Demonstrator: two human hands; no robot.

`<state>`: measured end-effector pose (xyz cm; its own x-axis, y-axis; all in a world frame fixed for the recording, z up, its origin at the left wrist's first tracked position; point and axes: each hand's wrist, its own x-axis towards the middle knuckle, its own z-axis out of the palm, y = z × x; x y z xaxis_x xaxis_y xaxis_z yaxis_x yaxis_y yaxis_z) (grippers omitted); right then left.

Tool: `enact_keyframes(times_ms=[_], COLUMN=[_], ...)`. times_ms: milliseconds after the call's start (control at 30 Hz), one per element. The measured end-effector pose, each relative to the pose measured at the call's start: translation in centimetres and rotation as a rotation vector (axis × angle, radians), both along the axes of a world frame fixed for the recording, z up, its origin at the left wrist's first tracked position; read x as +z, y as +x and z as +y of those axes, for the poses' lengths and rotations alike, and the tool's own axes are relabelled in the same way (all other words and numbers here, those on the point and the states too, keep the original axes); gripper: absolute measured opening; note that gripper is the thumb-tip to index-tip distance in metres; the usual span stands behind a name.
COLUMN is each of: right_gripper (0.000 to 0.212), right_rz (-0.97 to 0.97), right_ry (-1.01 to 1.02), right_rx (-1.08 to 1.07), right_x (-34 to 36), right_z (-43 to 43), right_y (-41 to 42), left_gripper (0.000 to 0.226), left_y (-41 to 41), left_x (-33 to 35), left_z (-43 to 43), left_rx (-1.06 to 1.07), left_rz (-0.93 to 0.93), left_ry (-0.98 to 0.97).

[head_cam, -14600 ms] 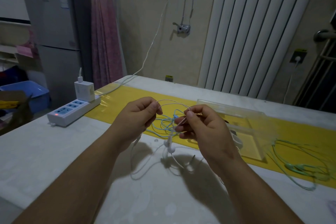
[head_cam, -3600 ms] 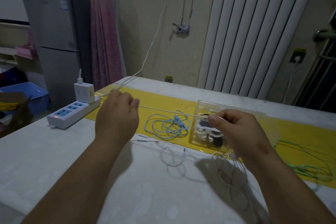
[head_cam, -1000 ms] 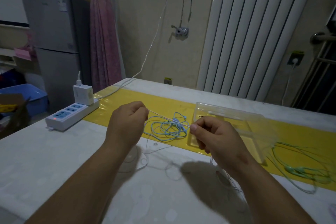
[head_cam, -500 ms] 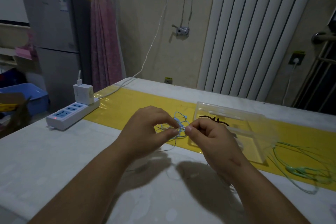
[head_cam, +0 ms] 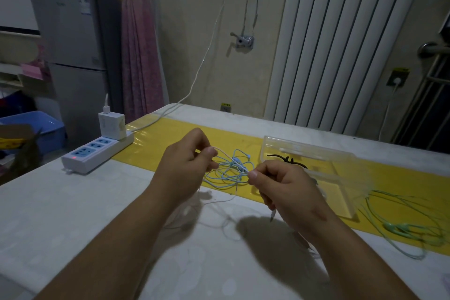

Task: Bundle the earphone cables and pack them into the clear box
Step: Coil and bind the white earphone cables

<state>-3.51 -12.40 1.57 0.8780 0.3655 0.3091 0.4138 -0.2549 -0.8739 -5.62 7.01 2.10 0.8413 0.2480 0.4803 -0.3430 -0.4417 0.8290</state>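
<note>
My left hand (head_cam: 185,165) and my right hand (head_cam: 282,185) each pinch a thin white earphone cable (head_cam: 216,202), a short stretch of it held between them. The rest of the white cable hangs down and lies in loose loops on the table; its plug dangles below my right hand. A tangled blue earphone cable (head_cam: 229,173) lies on the yellow strip just behind my hands. The clear box (head_cam: 314,156) stands open to the right, with a black cable (head_cam: 287,161) inside. A green earphone cable (head_cam: 409,224) lies loose to the right of the box.
A white power strip (head_cam: 97,153) with a charger block (head_cam: 112,125) sits at the table's left. A yellow strip (head_cam: 170,143) runs across the white table (head_cam: 73,214). A radiator (head_cam: 336,44) and a fridge (head_cam: 73,56) stand behind.
My hands, touching half a second ago, have drawn slightly apart with the white cable between them. A second ago they were wider apart.
</note>
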Motion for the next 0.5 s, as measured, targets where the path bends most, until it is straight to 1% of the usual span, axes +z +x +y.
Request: enact_keyframes(times_ms=[100,133,200,233,333,367,400,433,500], right_gripper=[0.022,0.022,0.022,0.023,0.024,0.024,0.025,0.025,0.025], right_rz=[-0.044,-0.063,-0.114,-0.134,-0.148,-0.148,-0.147,-0.147,-0.146], right_ry=[-0.056,-0.071,-0.094,-0.097,-0.094,-0.094,-0.093,-0.089,-0.066], right_rx=[-0.036,-0.042,-0.063,-0.077,-0.114,-0.121,-0.124,-0.12,-0.105], right_x=[-0.04,-0.02,0.07,0.11,0.26,0.26,0.25,0.22,0.35], right_z=[-0.03,-0.03,-0.01,0.01,0.18,0.24,0.29,0.34,0.42], right_y=[0.11,0.1,0.09,0.09,-0.05,-0.1,-0.16,-0.19,-0.39], left_gripper=[0.017,0.016,0.006,0.012,0.064,0.073,0.075,0.073,0.058], left_y=[0.03,0.13,0.07,-0.03,-0.3,-0.39,-0.35,-0.26,0.04], left_x=[0.04,-0.09,-0.22,-0.18,-0.2,-0.16,-0.23,-0.34,-0.61], left_z=[0.04,0.24,0.58,0.65,0.64,0.51,0.41,0.3,0.08], left_rx=[0.062,0.074,0.079,0.063,-0.051,-0.108,-0.167,-0.22,-0.268], left_rz=[0.026,0.024,0.024,0.034,0.011,-0.01,-0.013,-0.002,0.043], left_ry=[0.026,0.065,0.188,0.239,0.428,0.476,0.496,0.488,0.47])
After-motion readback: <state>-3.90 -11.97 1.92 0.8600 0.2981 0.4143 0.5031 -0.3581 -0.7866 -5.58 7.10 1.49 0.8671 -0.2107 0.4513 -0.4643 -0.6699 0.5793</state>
